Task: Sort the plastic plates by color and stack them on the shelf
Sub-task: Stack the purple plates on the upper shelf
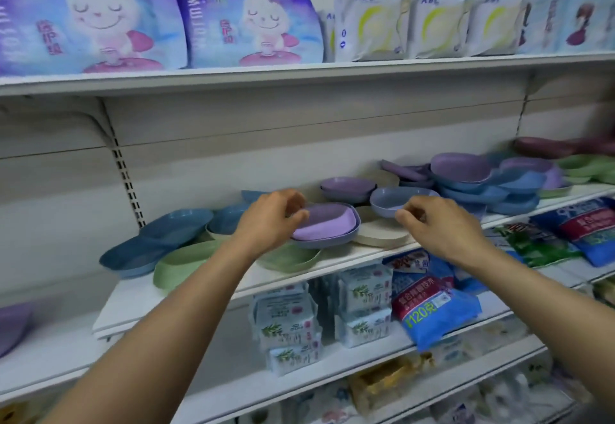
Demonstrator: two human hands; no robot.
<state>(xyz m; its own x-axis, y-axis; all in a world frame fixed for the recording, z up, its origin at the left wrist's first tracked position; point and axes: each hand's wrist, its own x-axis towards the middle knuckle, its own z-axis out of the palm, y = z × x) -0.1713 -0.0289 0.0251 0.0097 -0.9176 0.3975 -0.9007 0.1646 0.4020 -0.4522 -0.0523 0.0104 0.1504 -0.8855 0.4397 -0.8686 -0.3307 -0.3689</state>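
Two purple rabbit packs (100,14) and at least three white ABC packs (436,26) stand on the top shelf (299,74). The plastic plates (324,225) below overlap too much to count.

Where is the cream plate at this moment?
Head view, just right of centre on the middle shelf: the cream plate lies near the front edge, between the lilac plate and the right hand.

Bright even light, soft blurry edges
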